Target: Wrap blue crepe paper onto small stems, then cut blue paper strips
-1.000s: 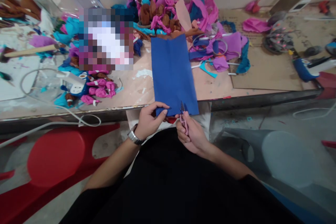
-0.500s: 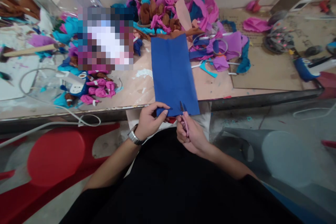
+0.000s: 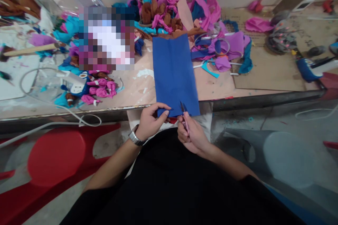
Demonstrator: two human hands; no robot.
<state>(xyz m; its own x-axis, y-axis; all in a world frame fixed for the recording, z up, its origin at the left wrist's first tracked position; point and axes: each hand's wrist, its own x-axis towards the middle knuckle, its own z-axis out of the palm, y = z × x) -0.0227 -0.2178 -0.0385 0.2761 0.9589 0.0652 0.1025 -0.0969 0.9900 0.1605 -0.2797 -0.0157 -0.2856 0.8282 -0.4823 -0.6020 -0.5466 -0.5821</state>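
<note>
A long sheet of blue crepe paper or cloth (image 3: 174, 70) lies over the table's front edge, its near end above my lap. My left hand (image 3: 153, 119) pinches the near left corner between thumb and fingers. Pink-handled scissors (image 3: 185, 121) are wrapped in my right hand (image 3: 193, 133). Their dark blades point away from me and lie at the sheet's near edge, slightly apart. I cannot make out how far any cut runs.
Crumpled pink, purple, brown and teal pieces (image 3: 163, 10) are heaped behind the sheet. A glue gun (image 3: 79, 84) with a looping cable sits left, another glue gun (image 3: 308, 68) right. A hammer (image 3: 29, 51) lies far left. Red (image 3: 56, 156) and grey (image 3: 289, 158) stools flank me.
The near right edge of the blue sheet has shifted slightly left. The scissor blades have tilted a little to the left; my left hand stays in place.
</note>
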